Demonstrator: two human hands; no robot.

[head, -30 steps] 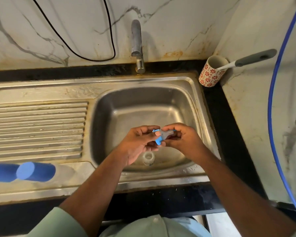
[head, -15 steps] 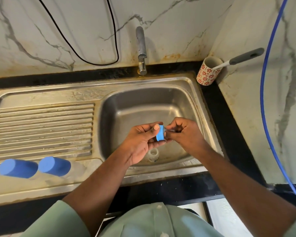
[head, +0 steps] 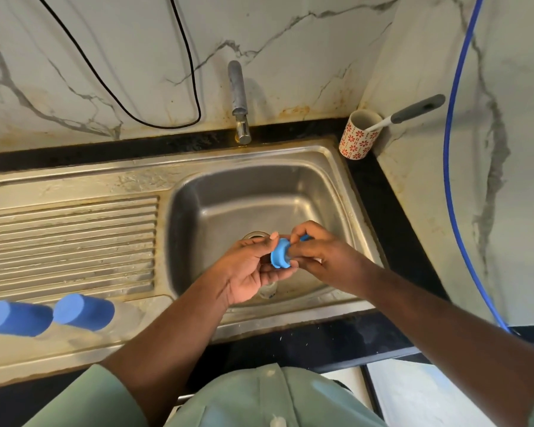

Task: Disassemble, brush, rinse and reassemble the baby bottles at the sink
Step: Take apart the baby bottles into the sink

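Observation:
Over the sink basin (head: 327, 192) both hands meet on a blue bottle ring (head: 279, 253). My left hand (head: 248, 269) holds the ring from the left, thumb on its top edge. Pinching the ring's right side are the fingers of my right hand (head: 324, 252); a small blue bit (head: 305, 238) shows between them, and what else they hold is hidden. Under the hands, a clear bottle body (head: 268, 291) stands in the basin. On the drainboard's front left lie two blue-capped bottles (head: 16, 317) (head: 85, 311).
The tap (head: 238, 87) stands behind the basin, with no water running. At the back right corner a red-patterned cup (head: 359, 138) holds a grey-handled brush (head: 420, 107). A blue hose (head: 447, 149) hangs along the right wall and a black cable (head: 195, 87) loops on the back wall.
The blue ring has been turned between my hands, and its round face now shows. The view has shifted, bringing the two capped bottles further into sight.

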